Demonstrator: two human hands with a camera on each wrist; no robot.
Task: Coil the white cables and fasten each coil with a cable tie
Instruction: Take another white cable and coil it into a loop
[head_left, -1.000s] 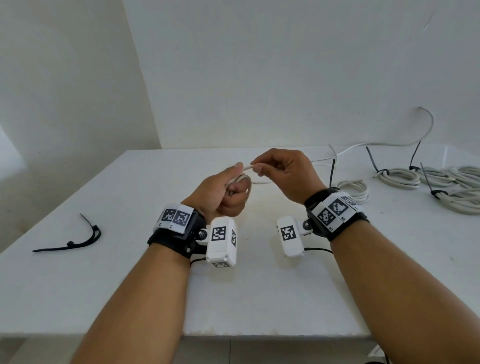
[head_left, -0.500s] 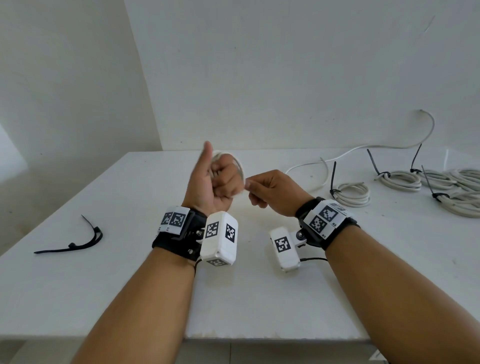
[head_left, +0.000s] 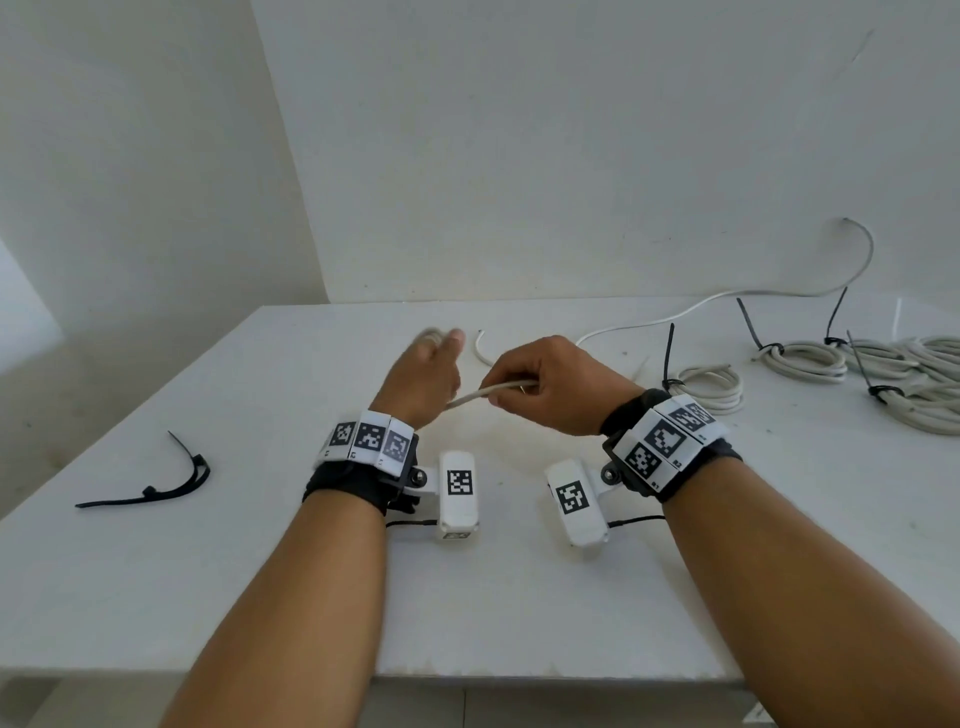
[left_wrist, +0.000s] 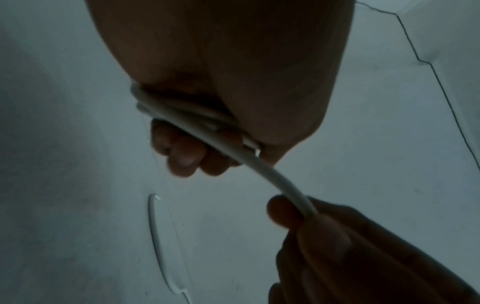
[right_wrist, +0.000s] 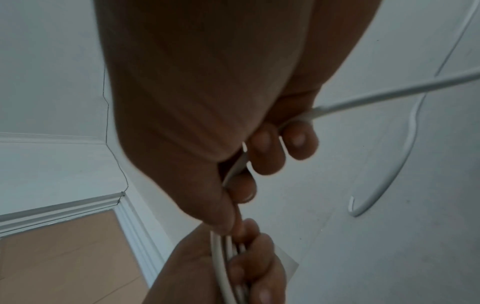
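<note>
Above the middle of the white table (head_left: 260, 571), both hands work one white cable (head_left: 488, 391). My left hand (head_left: 423, 371) holds a few small loops of it (left_wrist: 179, 117) wound around its curled fingers. My right hand (head_left: 550, 384) grips the cable's running length (right_wrist: 363, 98) just right of the left hand; a short taut stretch (left_wrist: 272, 179) joins the two. From the right hand the cable trails back right over the table and up the wall (head_left: 852, 228). A loose cable end (head_left: 480, 351) lies beyond the hands. A black cable tie (head_left: 156, 483) lies at the table's left.
Several white coils fastened with black ties lie at the right: a small one (head_left: 711, 387) near my right wrist, another (head_left: 800, 356) further back, and a bigger heap (head_left: 924, 384) at the right edge. Walls close the table's far side and left.
My left hand has rolled from thumb-up to palm-down and moved further away with the loops. The right hand has moved up and to the right, gripping the cable further along.
</note>
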